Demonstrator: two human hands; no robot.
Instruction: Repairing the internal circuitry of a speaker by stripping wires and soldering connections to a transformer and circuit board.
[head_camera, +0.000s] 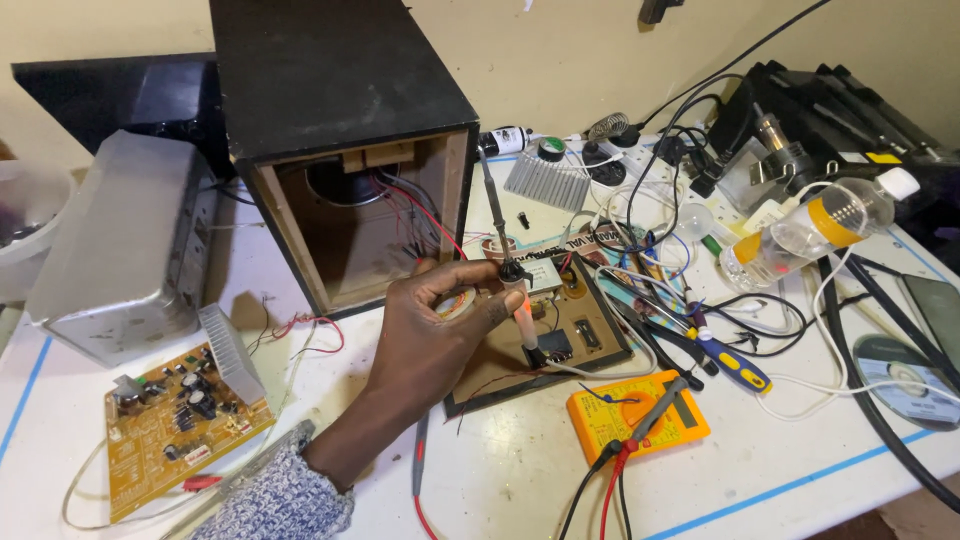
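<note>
The left hand (425, 325) has its fingers (490, 300) clamped on a soldering iron with a translucent orange handle (515, 295), tip pointing up. Just behind the fingers gapes an open black wooden speaker box (345, 140); right of them, below, lies an orange multimeter (635, 415).

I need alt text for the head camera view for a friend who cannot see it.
A left hand holds a soldering iron with an orange grip, tip up, over a dark panel beside an open black wooden speaker box. An orange multimeter and yellow circuit board lie on the cluttered white table.
</note>
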